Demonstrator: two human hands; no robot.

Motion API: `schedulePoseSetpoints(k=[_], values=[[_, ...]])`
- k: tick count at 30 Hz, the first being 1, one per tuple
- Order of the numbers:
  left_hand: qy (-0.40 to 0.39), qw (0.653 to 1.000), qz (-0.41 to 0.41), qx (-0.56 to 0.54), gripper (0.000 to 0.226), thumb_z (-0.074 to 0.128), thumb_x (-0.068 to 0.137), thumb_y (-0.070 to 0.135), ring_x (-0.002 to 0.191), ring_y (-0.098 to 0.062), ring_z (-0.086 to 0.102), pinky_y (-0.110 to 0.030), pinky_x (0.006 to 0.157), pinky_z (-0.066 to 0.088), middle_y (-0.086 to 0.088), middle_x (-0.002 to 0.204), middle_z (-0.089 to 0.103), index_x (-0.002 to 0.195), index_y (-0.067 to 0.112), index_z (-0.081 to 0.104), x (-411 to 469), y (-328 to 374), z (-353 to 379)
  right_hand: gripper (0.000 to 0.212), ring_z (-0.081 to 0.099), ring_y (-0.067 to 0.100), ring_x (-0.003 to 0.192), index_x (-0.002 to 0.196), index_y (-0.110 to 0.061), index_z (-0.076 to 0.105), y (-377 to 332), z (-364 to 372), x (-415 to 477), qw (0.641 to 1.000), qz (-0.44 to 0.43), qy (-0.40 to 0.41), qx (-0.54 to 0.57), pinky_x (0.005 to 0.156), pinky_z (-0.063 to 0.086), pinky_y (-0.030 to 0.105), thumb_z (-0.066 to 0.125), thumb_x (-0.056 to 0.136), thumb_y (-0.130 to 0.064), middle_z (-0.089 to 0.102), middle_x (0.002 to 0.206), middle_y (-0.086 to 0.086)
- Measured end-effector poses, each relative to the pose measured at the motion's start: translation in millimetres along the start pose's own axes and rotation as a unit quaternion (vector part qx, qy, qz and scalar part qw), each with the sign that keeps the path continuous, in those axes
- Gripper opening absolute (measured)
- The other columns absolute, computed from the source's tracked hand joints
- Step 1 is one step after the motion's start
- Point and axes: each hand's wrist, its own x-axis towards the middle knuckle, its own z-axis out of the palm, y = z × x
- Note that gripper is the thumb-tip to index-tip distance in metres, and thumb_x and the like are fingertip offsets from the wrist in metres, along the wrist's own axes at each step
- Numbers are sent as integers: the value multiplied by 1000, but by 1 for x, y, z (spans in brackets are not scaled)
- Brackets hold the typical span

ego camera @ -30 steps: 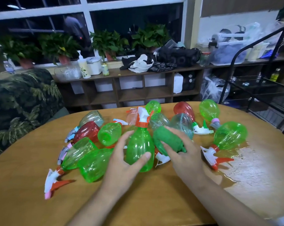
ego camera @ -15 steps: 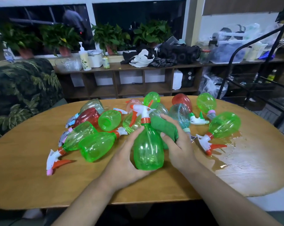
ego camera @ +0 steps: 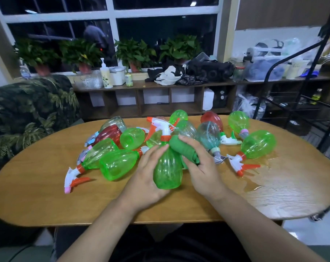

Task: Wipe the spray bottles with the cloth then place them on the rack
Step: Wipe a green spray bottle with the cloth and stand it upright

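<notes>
Green spray bottle upright, green cloth against it.

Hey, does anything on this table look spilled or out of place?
Yes. A puddle of liquid glistens on the right part of the wooden table, next to the green spray bottle lying there. The other bottles lie on their sides in a jumbled heap rather than upright.
</notes>
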Motion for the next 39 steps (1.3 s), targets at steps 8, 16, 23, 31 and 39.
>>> schedulePoseSetpoints(k=[8,16,23,31,39], values=[[31,999,-10,22,111,92,75,39,154,0,28,-17,124,23,19,163,33,165,36,26,1,1,3,60,46,17,151,149,-14,61,1,-1,-2,997,-47,-43,-31,127,35,39,60,93,9,54,159,-1],[42,998,-50,9,112,94,70,33,147,-3,43,-19,120,33,4,155,47,164,17,35,2,5,5,72,49,21,149,144,-15,66,5,-3,-6,992,-91,-60,-60,122,43,51,60,84,23,53,159,0],[93,990,-105,-15,122,102,64,33,142,14,37,-6,112,28,12,154,46,165,26,33,3,4,-1,67,52,32,146,137,-7,70,9,-2,-7,976,-175,-87,-94,117,45,56,59,77,20,55,156,10],[118,977,-149,-98,119,96,64,54,142,-12,54,-47,117,47,11,155,54,163,39,31,5,0,-3,63,51,43,144,127,-3,76,10,-4,-6,962,-237,-99,-88,116,45,60,54,74,23,61,148,17],[126,976,-143,-105,117,93,65,57,142,-8,53,-42,118,46,15,156,52,163,37,32,4,5,-5,62,51,45,144,126,1,75,7,-3,-6,958,-256,-83,-96,115,45,61,41,75,11,59,148,23]])
